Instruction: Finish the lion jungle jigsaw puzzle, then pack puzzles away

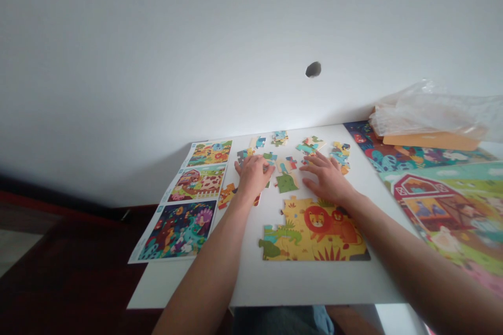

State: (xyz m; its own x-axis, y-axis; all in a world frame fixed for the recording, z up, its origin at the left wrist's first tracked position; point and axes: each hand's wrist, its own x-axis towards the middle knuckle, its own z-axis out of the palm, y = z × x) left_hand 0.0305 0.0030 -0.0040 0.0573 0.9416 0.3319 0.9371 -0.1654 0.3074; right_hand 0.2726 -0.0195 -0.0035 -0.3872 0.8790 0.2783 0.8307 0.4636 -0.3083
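1. Resting palm-down at the centre of the frame, the left hand (253, 178) curves over loose jigsaw pieces (310, 144); whether its fingers pinch a piece cannot be told.
2. Just to its right, the right hand (328, 178) lies open with spread fingers, holding nothing visible, its fingertips beside the loose pieces.
3. Between the hands, a green jigsaw piece (286, 183) lies flat.
4. Below the hands, a partly assembled lion jigsaw (312, 230) lies on the white table (306, 282), with gaps along its top edge.
5. At left, a printed sheet (176, 204) shows three scenes.
6. At right, a large farm picture (444, 204) overlaps the table, with a clear plastic bag (428, 110) and orange card (432, 140) on its upper part.
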